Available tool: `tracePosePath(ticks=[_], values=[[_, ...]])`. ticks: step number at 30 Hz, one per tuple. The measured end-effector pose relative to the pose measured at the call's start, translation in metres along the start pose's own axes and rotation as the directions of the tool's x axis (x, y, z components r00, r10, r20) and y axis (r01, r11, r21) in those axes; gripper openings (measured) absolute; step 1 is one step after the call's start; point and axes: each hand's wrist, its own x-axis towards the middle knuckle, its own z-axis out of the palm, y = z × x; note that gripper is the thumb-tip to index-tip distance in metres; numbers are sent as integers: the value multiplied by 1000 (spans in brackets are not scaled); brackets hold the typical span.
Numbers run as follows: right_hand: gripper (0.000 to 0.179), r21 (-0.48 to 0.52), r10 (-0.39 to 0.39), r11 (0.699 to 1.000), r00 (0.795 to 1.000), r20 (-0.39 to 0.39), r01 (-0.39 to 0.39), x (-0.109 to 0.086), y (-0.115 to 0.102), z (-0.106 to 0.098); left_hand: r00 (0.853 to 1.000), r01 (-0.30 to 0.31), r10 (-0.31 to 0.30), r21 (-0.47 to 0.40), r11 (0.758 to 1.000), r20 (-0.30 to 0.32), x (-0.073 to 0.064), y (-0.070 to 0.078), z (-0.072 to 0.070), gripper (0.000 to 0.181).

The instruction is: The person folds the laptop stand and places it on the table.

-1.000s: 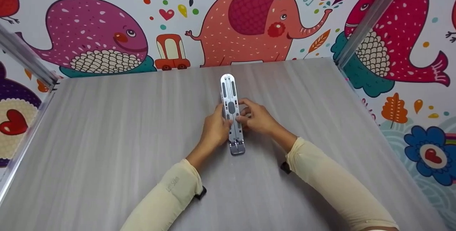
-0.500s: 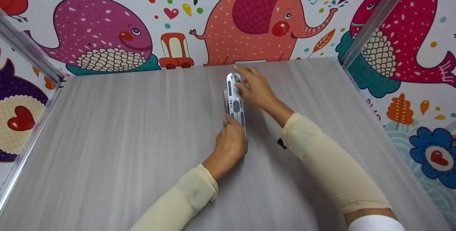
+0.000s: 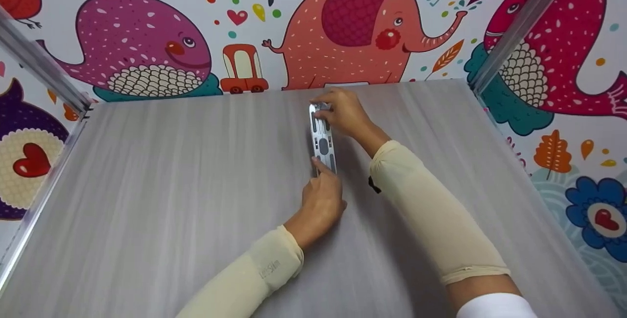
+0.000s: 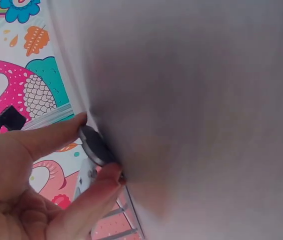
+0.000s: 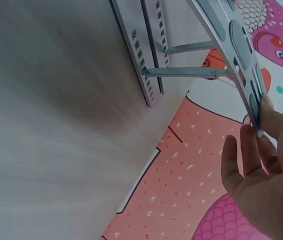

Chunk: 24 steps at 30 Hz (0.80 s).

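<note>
A silver folding laptop stand (image 3: 324, 146) with grey pads stands lengthwise on the table, its two halves close together. My left hand (image 3: 321, 203) pinches its near end, where the left wrist view shows a dark grey end piece (image 4: 96, 148) between thumb and finger. At the far end, my right hand (image 3: 349, 113) pinches the tip of the upper part between thumb and fingers. In the right wrist view, the padded upper part (image 5: 235, 46) slopes up from the slotted base rails (image 5: 139, 52), joined by thin struts (image 5: 184, 72). The left hand hides the near end in the head view.
The wood-grain table (image 3: 147, 185) runs back to a wall (image 3: 289, 24) printed with cartoon animals. Metal posts (image 3: 521, 29) rise at both back corners. A pale sleeve (image 3: 426, 200) covers each forearm.
My right hand has gone from the stand's middle to its far tip, now pinching it. My left hand has slid to the near end. The view has shifted slightly.
</note>
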Motion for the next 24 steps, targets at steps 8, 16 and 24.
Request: tracePosePath(ticks=[8,16,24], values=[[39,-24,-7,1000,1000,-9,7,1,0,-2,1000,5,-5,43,999,3,2,-4,-1,109],[38,-40,-14,999,999,-29,13,-5,7,-4,997,-72,73,133,988,-3,-2,-21,-8,102],[37,-106,-41,994,996,-80,33,-18,11,-14,973,-231,221,184,955,74,5,-61,-35,89]])
